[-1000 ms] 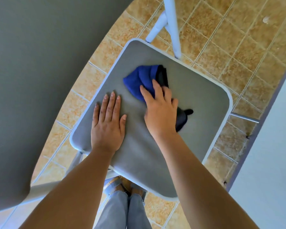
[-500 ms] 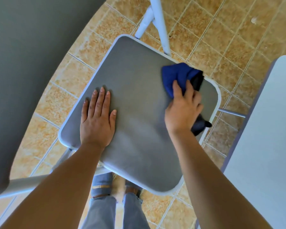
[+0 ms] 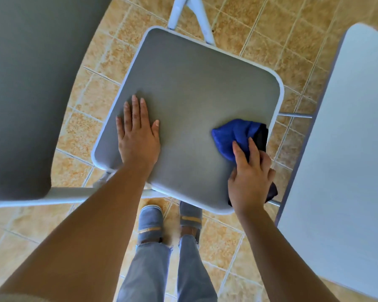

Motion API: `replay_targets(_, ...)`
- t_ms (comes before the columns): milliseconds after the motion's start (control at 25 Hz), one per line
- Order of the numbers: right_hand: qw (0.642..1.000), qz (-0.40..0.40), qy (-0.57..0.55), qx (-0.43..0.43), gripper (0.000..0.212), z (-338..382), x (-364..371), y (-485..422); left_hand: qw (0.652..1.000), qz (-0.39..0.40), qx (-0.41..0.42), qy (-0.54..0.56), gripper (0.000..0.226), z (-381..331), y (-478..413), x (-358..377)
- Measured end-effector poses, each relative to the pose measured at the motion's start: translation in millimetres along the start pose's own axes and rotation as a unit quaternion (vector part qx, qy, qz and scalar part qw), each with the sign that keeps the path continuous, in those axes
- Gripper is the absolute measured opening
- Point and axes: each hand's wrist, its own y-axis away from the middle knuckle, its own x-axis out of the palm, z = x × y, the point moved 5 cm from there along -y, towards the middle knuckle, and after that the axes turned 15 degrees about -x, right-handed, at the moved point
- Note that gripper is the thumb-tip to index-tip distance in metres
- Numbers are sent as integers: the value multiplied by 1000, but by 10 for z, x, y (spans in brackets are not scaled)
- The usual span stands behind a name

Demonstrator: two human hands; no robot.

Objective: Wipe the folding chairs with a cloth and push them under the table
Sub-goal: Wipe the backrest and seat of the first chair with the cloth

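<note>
Here, the left hand is lying flat on the grey seat of the folding chair, palm down, fingers straight and slightly spread, near the seat's left edge. The right hand is holding the cloth against the seat at its right edge, close to the near right corner. The fingers are bending over the bunched fabric. The blue part of the cloth is showing ahead of the fingertips, and a dark part is sticking out under the palm, past the seat's white rim. The two hands are well apart, with bare seat between them.

The chair's white tube legs are showing beyond the far edge of the seat. The pale bench is standing to the right of the chair, near it but not touching it. A large grey panel with a white tube along its lower edge is filling the left side of the view; whether it belongs to this chair cannot be told. The person's legs in light jeans and shoes are standing on the tan tiled floor, just beside the near edge of the seat.
</note>
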Motion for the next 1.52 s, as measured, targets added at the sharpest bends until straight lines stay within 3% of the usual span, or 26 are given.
replay_targets(120, 1000, 5, -19, -16, 72, 545, 121, 64, 999, 29, 0, 31, 60, -24, 298, 10)
replay_targets(240, 994, 11, -15, -107, 63, 1052, 296, 482, 996, 69, 4, 58, 54, 3, 414, 26)
replay_targets(400, 982, 22, 16, -185, 55, 859, 292, 1112, 994, 86, -2, 72, 52, 32, 361, 15)
replay_targets(480, 986, 26, 36, -160, 56, 458, 186, 1102, 995, 81, 5, 64, 53, 35, 375, 31)
replay_targets(600, 999, 6, 40, -10, 61, -57, 23, 626, 996, 67, 13, 51, 54, 43, 390, 60)
replay_targets(720, 995, -1, -10, 98, 67, 29, -4, -62, 997, 58, 14, 44, 55, 52, 398, 86)
replay_targets(840, 1000, 0, -10, 13, 67, 532, 70, -249, 998, 49, 9, 50, 58, 48, 403, 87)
replay_targets(1000, 989, 52, -4, -141, 65, 698, 181, 411, 997, 38, 5, 61, 59, 36, 402, 68)
replay_targets(1120, 991, 59, 17, -119, 67, 218, 49, 492, 998, 25, 8, 48, 59, 34, 411, 71)
replay_targets(1320, 998, 37, 2, 49, 70, -240, -118, -740, 999, 7, -17, 31, 62, -23, 434, 79)
replay_targets(1400, 999, 26, 6, 28, 68, -13, -95, -1181, 998, -6, -48, 40, 61, -91, 485, 79)
replay_targets(1520, 994, 41, -2, -103, 65, 453, 18, -1197, 994, -26, -84, 61, 59, -226, 665, 133)
